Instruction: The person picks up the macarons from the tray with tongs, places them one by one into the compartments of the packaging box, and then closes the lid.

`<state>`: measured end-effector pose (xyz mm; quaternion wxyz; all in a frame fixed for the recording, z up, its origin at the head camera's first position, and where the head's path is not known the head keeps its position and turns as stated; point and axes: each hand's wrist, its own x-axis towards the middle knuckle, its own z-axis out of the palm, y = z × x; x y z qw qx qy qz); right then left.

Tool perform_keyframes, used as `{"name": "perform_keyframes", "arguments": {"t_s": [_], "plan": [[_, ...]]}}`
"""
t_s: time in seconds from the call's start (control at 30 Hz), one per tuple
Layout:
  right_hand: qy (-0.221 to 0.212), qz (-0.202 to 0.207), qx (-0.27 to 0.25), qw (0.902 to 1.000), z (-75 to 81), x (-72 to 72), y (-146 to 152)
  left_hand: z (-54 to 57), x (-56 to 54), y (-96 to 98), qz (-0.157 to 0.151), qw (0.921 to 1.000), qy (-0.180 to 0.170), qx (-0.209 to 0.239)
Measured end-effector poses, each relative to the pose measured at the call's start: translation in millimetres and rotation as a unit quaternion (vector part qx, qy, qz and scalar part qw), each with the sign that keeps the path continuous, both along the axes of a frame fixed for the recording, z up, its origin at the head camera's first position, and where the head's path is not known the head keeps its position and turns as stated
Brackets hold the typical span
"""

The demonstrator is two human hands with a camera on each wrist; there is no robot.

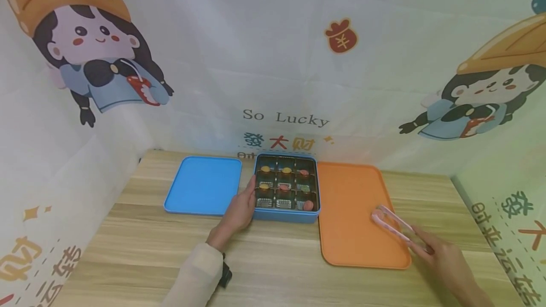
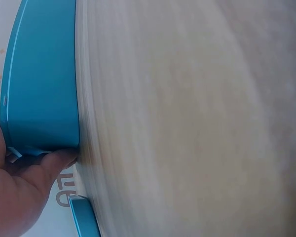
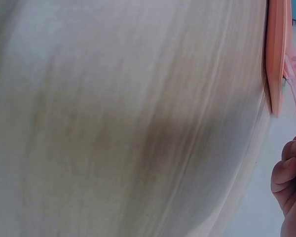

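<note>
A blue square tin with a dark divided insert stands at the back middle. Several small round pieces, yellow, pink and green, lie in its compartments; one pink piece is at the front right. My left hand rests against the tin's left side, its fingers lying along the wall; the left wrist view shows it at the tin's corner. My right hand grips pink tongs over the orange tray. Between the tong tips is a pinkish round piece. The right wrist view catches only curled fingers and part of the tongs.
A blue square lid lies left of the tin. The orange tray stands right beside the tin. Wood-grain table spreads in front of them. A printed white cloth hangs close behind and at both sides.
</note>
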<state>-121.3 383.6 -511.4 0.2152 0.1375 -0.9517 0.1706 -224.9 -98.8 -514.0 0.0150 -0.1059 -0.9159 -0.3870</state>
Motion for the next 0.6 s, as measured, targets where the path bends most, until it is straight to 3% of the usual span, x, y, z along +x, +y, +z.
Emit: {"name": "perform_keyframes", "arguments": {"t_s": [0.6], "plan": [[0.005,0.003,-0.004,1.0000,0.2,-1.6,-12,-0.6,-0.7,-0.7,-0.002,1.0000,-0.005,0.006]]}}
